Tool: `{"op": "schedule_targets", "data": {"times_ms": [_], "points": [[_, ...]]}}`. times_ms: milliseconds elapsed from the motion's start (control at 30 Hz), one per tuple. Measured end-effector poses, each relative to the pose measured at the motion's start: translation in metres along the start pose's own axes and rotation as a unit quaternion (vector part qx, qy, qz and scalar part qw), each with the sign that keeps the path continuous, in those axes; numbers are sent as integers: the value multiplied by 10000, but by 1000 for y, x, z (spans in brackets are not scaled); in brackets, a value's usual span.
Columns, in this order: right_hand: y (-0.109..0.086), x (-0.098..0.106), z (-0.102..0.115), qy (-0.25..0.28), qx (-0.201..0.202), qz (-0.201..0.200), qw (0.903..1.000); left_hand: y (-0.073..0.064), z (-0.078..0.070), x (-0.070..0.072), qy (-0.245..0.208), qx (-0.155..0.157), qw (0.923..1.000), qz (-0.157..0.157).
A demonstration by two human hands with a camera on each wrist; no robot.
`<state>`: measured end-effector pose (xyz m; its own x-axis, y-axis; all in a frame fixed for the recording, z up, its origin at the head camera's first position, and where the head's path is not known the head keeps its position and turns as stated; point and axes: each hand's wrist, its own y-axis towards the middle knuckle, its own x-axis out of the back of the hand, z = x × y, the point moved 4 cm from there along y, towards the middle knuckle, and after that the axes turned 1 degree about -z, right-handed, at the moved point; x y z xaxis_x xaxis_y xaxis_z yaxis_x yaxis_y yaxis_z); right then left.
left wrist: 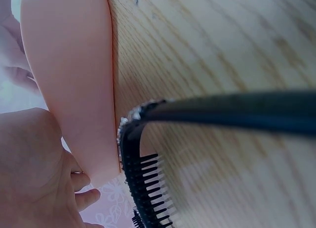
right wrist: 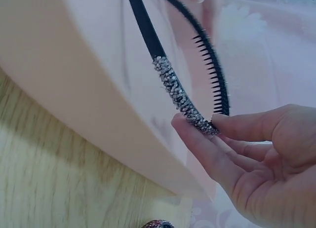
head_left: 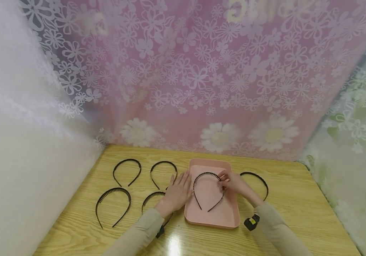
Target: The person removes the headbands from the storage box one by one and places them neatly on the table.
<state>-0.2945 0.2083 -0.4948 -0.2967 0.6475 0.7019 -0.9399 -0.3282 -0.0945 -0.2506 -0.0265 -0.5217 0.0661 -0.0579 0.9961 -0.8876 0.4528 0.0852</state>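
Note:
My right hand (head_left: pixel 234 183) pinches a black toothed headband (head_left: pixel 206 174) between thumb and fingers, over the pink tray (head_left: pixel 213 223). In the right wrist view, silvery glitter (right wrist: pixel 177 95) covers part of that headband near the fingertips. The left hand (head_left: pixel 178 192) lies with straight fingers against the tray's left side and holds no headband. Under the left forearm is another headband (head_left: pixel 152 194), partly hidden; its black teeth and a sparkly stretch show in the left wrist view.
Left of the tray lie more black headbands (head_left: pixel 127 159), (head_left: pixel 163 162) and a larger headband (head_left: pixel 114 189). One headband (head_left: pixel 267 186) lies to the right, partly behind the right hand. The wooden table (head_left: pixel 307 209) meets flowered curtains (head_left: pixel 199 78) at the back and sides.

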Motion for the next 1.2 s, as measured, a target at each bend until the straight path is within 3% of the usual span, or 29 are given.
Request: {"op": "schedule_targets", "data": {"times_ms": [233,400,667,1200], "points": [[-6,4,2,256,-17,117,9996,-1,-1,2,-92,-46,9996,-256],[-11,7,1,638,-131,166,9977,-1,-1,2,-89,-58,9996,-263],[-13,12,-2,678,-126,141,9975,0,-1,3,9,8,10000,-53],[-15,24,3,1271,-106,196,9916,0,-1,3,63,-14,10000,28]]}}
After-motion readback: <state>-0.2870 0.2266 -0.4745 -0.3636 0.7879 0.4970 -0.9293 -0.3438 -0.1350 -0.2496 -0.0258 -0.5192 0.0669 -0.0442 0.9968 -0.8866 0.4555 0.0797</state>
